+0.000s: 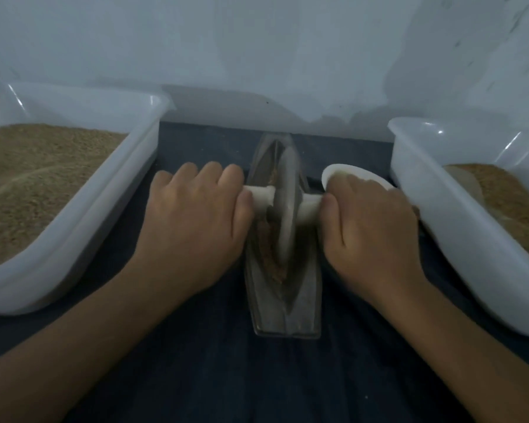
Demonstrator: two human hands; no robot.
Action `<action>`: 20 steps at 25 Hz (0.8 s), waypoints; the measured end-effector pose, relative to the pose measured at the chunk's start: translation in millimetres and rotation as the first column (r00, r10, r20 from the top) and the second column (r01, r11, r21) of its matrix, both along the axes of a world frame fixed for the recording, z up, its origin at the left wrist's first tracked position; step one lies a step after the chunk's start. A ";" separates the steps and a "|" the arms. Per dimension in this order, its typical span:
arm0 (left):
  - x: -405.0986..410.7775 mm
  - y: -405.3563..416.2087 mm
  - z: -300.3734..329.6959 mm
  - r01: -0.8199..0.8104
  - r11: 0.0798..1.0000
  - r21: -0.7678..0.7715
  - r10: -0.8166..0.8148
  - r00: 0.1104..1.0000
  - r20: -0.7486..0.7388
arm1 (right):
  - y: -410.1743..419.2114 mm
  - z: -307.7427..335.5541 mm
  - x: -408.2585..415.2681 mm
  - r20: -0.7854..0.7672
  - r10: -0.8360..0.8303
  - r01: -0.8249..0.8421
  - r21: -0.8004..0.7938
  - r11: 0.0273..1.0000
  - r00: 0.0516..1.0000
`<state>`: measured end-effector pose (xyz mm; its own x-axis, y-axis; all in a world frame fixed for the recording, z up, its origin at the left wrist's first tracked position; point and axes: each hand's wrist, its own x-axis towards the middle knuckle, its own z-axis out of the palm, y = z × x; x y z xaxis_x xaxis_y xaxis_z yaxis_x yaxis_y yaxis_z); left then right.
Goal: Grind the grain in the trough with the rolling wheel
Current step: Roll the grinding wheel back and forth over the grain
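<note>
Wheel (pixel 284 206) handle gripped by left hand (pixel 196 221), right hand (pixel 370 233).

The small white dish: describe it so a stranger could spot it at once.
Start at the metal trough lying on the dark cloth between two big white tubs. Just right of it, behind the right hand, sits the small white dish, next to the right tub. It alone is round and shallow, unlike the tubs.
</note>
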<state>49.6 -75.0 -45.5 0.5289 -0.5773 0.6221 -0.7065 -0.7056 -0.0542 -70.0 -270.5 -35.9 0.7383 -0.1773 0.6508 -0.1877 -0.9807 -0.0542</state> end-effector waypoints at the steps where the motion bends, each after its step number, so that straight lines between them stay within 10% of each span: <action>1: -4.1 3.0 -2.0 0.018 1.000 0.005 -0.018 1.000 0.020 | 0.9 -4.7 -6.1 0.020 0.010 -0.010 0.008 1.000 1.000; 11: 102.5 -88.2 35.5 -0.157 0.955 0.252 0.203 0.965 -0.168 | -67.1 20.3 115.9 -0.289 -0.244 0.251 -0.014 0.968 0.926; 20: 11.3 -2.7 3.8 -0.043 0.990 0.137 0.046 0.999 -0.020 | -0.7 1.4 11.8 0.020 -0.055 0.056 -0.049 0.997 0.998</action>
<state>60.9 -77.7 -41.8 0.5692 -0.6317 0.5263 -0.6769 -0.7234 -0.1363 -58.2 -271.1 -34.5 0.7157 -0.1847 0.6736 -0.2416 -0.9703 -0.0094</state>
